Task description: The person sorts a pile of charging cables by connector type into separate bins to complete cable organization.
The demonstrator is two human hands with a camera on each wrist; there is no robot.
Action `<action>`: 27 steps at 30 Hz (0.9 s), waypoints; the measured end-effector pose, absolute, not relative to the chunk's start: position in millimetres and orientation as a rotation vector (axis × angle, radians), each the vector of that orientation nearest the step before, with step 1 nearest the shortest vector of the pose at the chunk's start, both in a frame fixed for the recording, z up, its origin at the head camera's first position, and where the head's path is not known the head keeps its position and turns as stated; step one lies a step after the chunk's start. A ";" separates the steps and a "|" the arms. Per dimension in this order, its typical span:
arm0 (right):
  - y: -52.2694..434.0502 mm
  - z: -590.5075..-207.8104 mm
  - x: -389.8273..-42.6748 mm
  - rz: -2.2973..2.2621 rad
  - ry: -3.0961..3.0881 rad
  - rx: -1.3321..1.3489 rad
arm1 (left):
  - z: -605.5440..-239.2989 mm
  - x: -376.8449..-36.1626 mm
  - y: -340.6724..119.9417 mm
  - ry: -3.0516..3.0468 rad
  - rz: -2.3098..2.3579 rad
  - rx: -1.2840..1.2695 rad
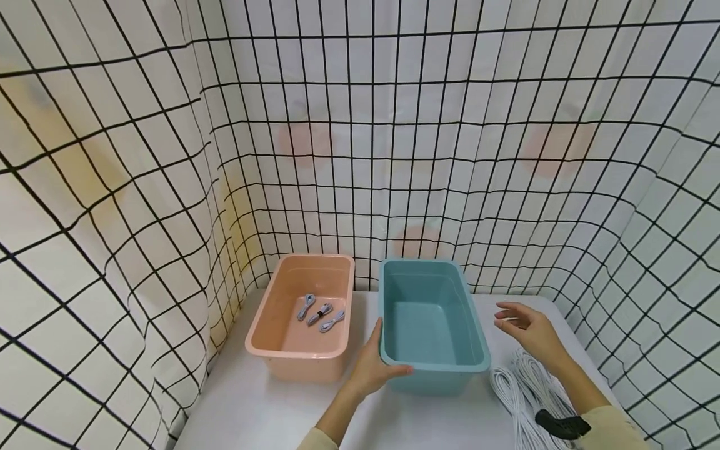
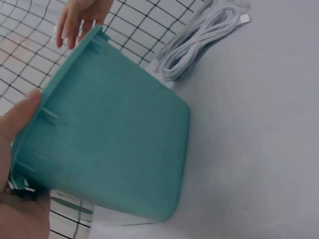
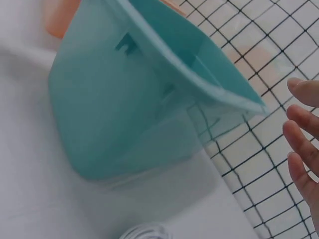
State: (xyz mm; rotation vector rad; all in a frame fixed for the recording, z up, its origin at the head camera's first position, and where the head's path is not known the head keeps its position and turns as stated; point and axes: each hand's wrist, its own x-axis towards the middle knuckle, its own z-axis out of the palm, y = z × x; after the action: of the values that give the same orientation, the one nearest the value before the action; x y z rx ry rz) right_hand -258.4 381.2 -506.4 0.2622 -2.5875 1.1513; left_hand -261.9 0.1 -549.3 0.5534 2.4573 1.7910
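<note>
While black netting [image 1: 373,36] rises in front of a white backing [image 1: 384,103] at the back and both sides, a white bench [image 1: 444,428] stretches out below. Near the middle is a teal bin [image 1: 430,382]; just left of it, with a gap between, stands a peach bin [image 1: 306,370]. Whether the teal bin rests fully flat, I cannot tell. To its right lie looped bundles of white cable [image 1: 514,390], partly hidden by the right forearm.

Of the hands, the left hand [image 1: 374,369] grips the teal bin at its front left corner, thumb along the front rim and fingers against the left side. The right hand [image 1: 525,328] hangs above the white cable, beside the bin and apart from it, its fingers loosely bent and spread. A black strap [image 1: 562,426] circles the right wrist. Smallest are three grey cable coils [image 1: 305,306] inside the peach bin, the middle one bound with a dark band.
</note>
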 end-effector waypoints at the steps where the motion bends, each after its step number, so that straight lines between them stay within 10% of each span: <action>1: 382.4 -508.9 -256.1 1.159 -2.589 0.259 | -553.8 -261.0 -0.1 2.428 1.814 0.521; 27: 397.7 -570.5 -201.1 1.313 -2.540 0.049 | -565.6 -256.6 -1.5 2.283 1.933 0.450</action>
State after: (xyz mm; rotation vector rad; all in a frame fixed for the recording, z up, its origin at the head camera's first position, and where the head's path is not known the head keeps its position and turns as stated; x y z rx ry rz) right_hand -201.1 397.7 -570.5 0.0493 -2.5397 1.3131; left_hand -256.6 -1.5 -565.6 0.4500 2.2831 1.9326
